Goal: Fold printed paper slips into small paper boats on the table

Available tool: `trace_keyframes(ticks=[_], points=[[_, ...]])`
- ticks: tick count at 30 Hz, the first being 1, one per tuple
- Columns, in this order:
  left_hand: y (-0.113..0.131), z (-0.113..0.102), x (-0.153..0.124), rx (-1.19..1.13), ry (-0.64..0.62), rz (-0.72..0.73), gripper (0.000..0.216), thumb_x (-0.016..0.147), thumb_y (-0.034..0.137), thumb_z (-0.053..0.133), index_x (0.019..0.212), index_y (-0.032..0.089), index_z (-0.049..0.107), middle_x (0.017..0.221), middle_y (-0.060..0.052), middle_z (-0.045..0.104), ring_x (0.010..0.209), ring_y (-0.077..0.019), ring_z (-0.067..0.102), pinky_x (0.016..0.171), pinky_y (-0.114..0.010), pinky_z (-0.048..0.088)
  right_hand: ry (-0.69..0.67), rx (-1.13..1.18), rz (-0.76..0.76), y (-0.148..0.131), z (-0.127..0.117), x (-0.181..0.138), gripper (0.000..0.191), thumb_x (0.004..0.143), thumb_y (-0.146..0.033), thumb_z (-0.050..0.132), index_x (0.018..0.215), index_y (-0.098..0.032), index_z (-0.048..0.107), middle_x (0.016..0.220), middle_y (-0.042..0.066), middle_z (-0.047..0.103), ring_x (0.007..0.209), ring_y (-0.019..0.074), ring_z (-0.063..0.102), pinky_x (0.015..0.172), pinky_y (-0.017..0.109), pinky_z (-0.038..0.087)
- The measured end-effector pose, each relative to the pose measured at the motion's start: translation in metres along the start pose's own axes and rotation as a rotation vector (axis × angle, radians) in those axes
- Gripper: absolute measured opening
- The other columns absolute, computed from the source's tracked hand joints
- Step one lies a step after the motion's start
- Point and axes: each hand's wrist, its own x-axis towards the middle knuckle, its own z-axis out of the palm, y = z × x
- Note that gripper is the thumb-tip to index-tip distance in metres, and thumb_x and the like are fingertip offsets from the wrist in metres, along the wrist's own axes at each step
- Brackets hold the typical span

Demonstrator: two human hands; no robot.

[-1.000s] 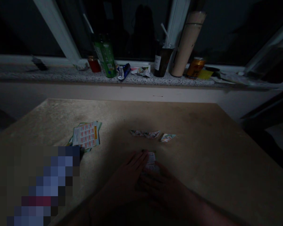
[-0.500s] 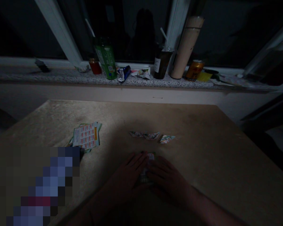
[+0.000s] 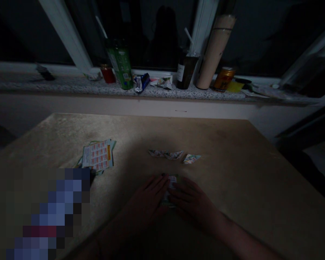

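Paper (image 3: 172,179), partly hidden
Left hand (image 3: 151,196) and right hand (image 3: 191,200) cover its sides, fingers outstretched; near end dim.

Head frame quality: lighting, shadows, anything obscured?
Head view: dim overall; the tabletop is brighter toward the left, near the printed cards; shadow covers the left hand and right hand, leaving print on the paper between them unreadable; lower left is pixelated; the tall flask tilts outward, probably wide-angle distortion.
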Motion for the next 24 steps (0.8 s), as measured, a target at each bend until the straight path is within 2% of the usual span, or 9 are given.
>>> trace_keyframes(ticks=[4,8,12,17,19,24], points=[[0.003,0.004,-0.013,0.019,-0.029,-0.026,0.071,0.092,0.054,0.035,0.146,0.012,0.016,0.152,-0.011,0.017,0.139,-0.0252,0.014,0.111,-0.040,0.019,0.050,0.047,0.022,0.000,-0.001,0.001,0.025,0.094,-0.029,0.044,0.113,-0.026,0.061,0.120,-0.003,0.063,0.117,0.0176,0.052,0.111,0.042,0.019],[0.000,0.007,-0.019,0.020,-0.085,0.021,0.087,0.084,0.068,0.035,0.146,0.011,0.012,0.151,-0.013,0.014,0.138,-0.0286,0.013,0.111,-0.043,0.014,0.070,0.107,0.045,0.000,-0.004,0.002,0.024,0.093,-0.027,0.045,0.111,-0.024,0.061,0.117,-0.003,0.065,0.116,0.0184,0.053,0.109,0.043,0.020],[-0.003,0.002,-0.018,0.019,-0.107,0.012,0.086,0.083,0.068,0.038,0.146,0.016,0.012,0.152,-0.012,0.011,0.139,-0.0292,0.011,0.111,-0.045,0.014,0.105,0.189,0.083,-0.001,-0.006,0.004,0.022,0.093,-0.028,0.046,0.109,-0.025,0.062,0.113,-0.001,0.067,0.113,0.0189,0.055,0.106,0.044,0.025],[-0.004,-0.004,-0.017,-0.019,-0.096,0.009,0.089,0.082,0.065,0.045,0.147,0.014,0.010,0.151,-0.012,0.018,0.138,-0.0278,0.017,0.111,-0.044,0.016,0.155,0.256,0.178,-0.001,-0.012,0.010,0.019,0.090,-0.026,0.051,0.105,-0.024,0.063,0.108,0.003,0.067,0.107,0.0194,0.056,0.102,0.044,0.031],[-0.004,-0.004,-0.017,-0.029,-0.081,0.006,0.090,0.082,0.066,0.043,0.147,0.013,0.009,0.151,-0.013,0.019,0.138,-0.0273,0.017,0.111,-0.044,0.016,0.168,0.248,0.231,0.000,-0.014,0.013,0.020,0.089,-0.025,0.052,0.107,-0.023,0.062,0.105,0.004,0.067,0.104,0.0195,0.057,0.101,0.044,0.032],[-0.007,0.000,-0.020,-0.015,-0.082,0.011,0.089,0.081,0.069,0.042,0.146,0.013,0.017,0.151,-0.013,0.014,0.138,-0.0308,0.013,0.110,-0.046,0.017,0.172,0.164,0.312,0.002,-0.015,0.025,0.026,0.088,-0.025,0.053,0.113,-0.021,0.058,0.103,0.008,0.064,0.100,0.0223,0.056,0.096,0.046,0.038]])
